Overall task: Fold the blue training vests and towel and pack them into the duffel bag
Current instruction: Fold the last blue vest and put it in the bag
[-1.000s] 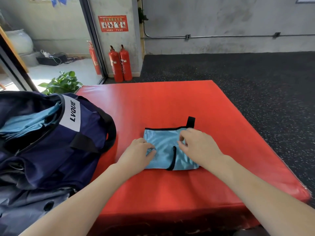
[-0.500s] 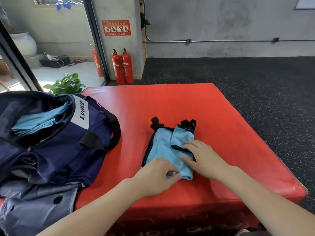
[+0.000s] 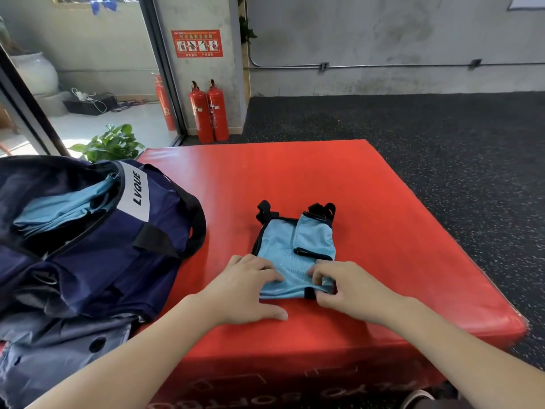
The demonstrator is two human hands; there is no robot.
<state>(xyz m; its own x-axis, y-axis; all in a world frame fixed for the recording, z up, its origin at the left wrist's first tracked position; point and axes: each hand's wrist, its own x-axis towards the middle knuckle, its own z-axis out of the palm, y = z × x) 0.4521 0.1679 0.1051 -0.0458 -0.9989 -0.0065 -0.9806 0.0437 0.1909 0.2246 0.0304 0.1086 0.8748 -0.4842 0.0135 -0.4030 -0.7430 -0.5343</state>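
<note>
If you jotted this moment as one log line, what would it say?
vest: folded, on red mat | left hand, right hand: gripping near edge | duffel bag: open

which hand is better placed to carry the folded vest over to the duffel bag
Probably the left hand: it grips the folded vest on the side facing the duffel bag. The right hand pinches the far corner.
</note>
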